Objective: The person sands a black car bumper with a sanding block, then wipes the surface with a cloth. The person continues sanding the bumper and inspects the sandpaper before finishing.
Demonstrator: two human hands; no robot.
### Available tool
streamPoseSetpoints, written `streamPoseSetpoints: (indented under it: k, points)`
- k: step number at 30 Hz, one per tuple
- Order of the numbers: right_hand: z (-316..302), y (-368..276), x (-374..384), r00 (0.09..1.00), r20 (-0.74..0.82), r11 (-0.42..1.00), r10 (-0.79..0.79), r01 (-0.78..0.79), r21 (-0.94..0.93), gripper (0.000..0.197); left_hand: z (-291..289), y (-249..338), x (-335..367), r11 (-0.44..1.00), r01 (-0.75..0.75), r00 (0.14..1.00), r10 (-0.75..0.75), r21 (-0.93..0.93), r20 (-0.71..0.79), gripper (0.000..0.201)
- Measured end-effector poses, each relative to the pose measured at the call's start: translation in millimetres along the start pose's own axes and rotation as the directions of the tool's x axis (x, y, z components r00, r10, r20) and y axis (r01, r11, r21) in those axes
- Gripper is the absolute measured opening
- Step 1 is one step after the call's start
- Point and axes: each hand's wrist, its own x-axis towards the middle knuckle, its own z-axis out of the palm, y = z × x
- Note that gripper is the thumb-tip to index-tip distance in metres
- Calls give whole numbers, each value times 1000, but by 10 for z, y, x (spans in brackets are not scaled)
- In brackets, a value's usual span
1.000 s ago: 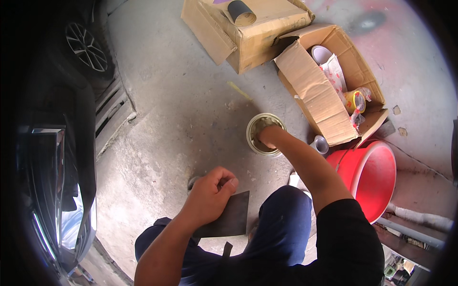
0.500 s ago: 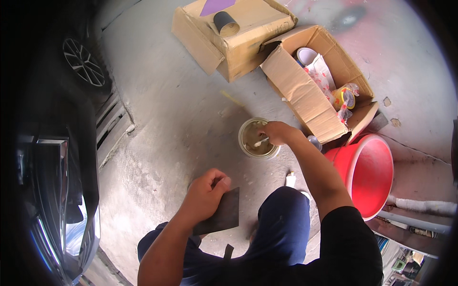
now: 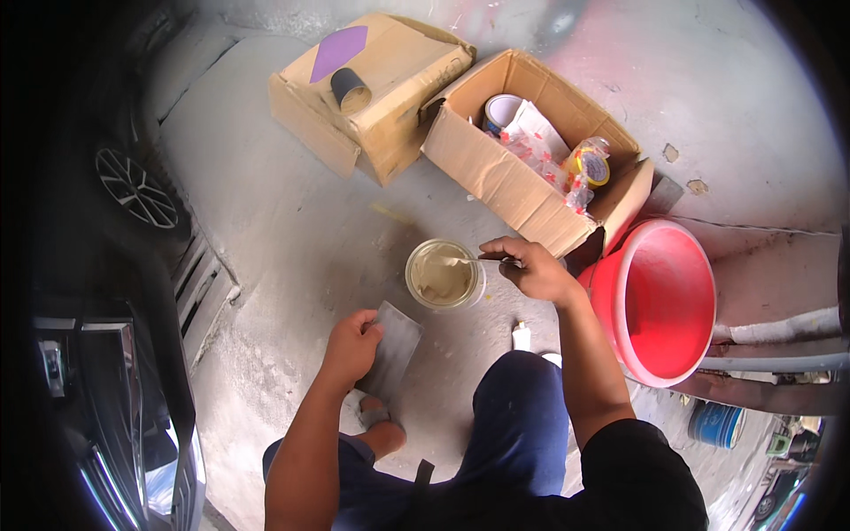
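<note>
My left hand [image 3: 352, 347] pinches the edge of a flat dark-grey rectangular plate [image 3: 392, 350], held tilted above the floor. To its upper right stands a round open can [image 3: 431, 298] of beige, putty-like paste [image 3: 443, 280]. My right hand [image 3: 534, 269], at the can's right side, is closed around a thin stirring tool [image 3: 460, 260]. Pale paste coats the tool's far end, which reaches over the can's rim; whether it touches the paste inside I cannot tell. Fingers hide much of its handle.
An open carton [image 3: 522, 195] with tape rolls and wrappers sits beyond the can, beside a closed carton [image 3: 390, 97] bearing a sandpaper roll [image 3: 351, 89]. A red tub [image 3: 668, 305] stands right. A dark car [image 3: 115, 354] fills the left. A small white bottle [image 3: 521, 336] lies near my knee.
My right hand has drawn back rightward and lifted the tool from inside the can. The left hand has turned the plate more upright and nearer the can. The whole view has shifted.
</note>
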Motion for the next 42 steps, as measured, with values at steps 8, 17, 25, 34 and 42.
streamPoseSetpoints:
  k: [8, 17, 25, 34, 42]
  points:
    - [-236, -531, -570, 955, -268, 956, -125, 188, 223, 43, 219, 216, 240, 993, 44, 971, -17, -108, 240, 30]
    - [-214, -778, -906, 823, -432, 819, -369, 508, 268, 35, 129, 937, -134, 884, 62, 790, 240, -462, 564, 51]
    - [37, -1017, -810, 591, -474, 647, -652, 760, 58, 59, -52, 1071, -374, 850, -96, 750, 404, -518, 523, 53]
    - [233, -993, -739, 571, -437, 632, -695, 775, 7, 53, -172, 1083, -544, 861, -162, 796, 403, -482, 452, 51]
    - [229, -825, -689, 623, -394, 691, -676, 721, -47, 61, -131, 1050, -580, 885, -251, 804, 417, -393, 425, 50]
